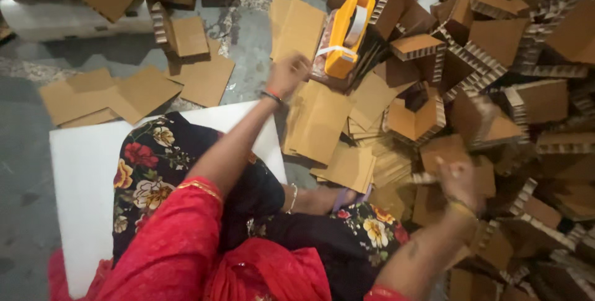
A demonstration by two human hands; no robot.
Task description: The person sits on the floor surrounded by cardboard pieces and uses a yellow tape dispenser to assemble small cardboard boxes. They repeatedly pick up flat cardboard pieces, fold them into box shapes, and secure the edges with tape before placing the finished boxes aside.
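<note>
My left hand [287, 74] reaches forward over a stack of flat brown cardboard sheets [317, 121], just beside a yellow tape dispenser [347, 34]; whether its fingers grip anything is unclear. My right hand [457, 176] is blurred and reaches into the pile of honeycomb cardboard corner pieces [496, 47] at the right, its fingers on a small cardboard piece [443, 151]. I sit on a white board [83, 171], legs in a floral dress, with red sleeves.
Loose cardboard sheets [124, 93] lie on the grey floor at the left. More folded pieces [180, 34] sit at the top left near a white object [37, 19]. The right half is heaped with cardboard corners.
</note>
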